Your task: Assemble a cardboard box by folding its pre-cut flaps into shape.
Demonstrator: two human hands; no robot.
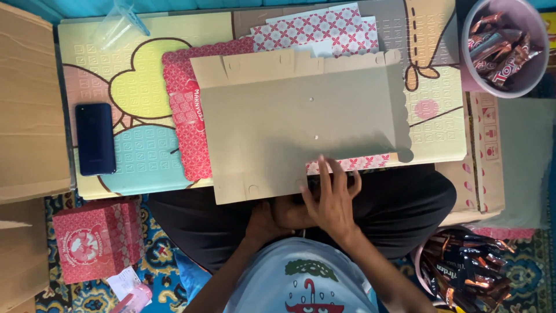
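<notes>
- Pressing down on one flat cardboard sheet (301, 124), grey-brown side up, spread across the low table (145, 156) in front of the lap.
- Lying with its long axis left to right across the view, tabbed and scalloped edge pointing away from the body, plain long edge nearest the lap.
- Right hand (330, 203) resting flat on the near edge of that sheet, fingers fanned out over cardboard and red patterned strip (362, 163).
- Left hand (272, 219) tucked under the right one at the near edge; grip hidden, cannot tell whether curled or flat.
- Showing more red patterned sheets (185, 116) beneath the top one: at least two peeking out, one at the left, one at the far side.
- Sitting one dark phone (95, 139) on the table's left end, well apart from the sheet.
- Counting two pink tubs of wrapped snack bars: one tub (504, 46) at top right, a second tub (463, 272) at lower right beside the knee.
- Standing one folded red box (95, 240) on the carpet at lower left.
</notes>
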